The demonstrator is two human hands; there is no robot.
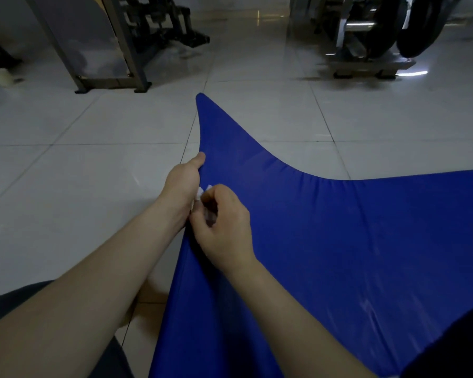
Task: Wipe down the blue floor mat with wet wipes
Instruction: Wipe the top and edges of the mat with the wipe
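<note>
Wiping step: left hand (185, 178) gripped the smooth blue floor mat (339, 241); right hand (224, 227) clenched a crumpled white wet wipe (204, 190), probably stroking rightward next.

The floor mat (339, 241) lies on the tiles (66, 186). The left hand (185, 177) grips its left edge. The right hand (224, 225) sits just beside it, on the mat, holding a wipe (201, 191).

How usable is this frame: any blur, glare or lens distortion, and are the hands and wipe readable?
Head view: dim light, and the wide lens bows the floor tiles and blue mat; head view: machines at the back look smeared, with glare beside them; head view: left hand, right hand and the small wet wipe read clearly.
</note>
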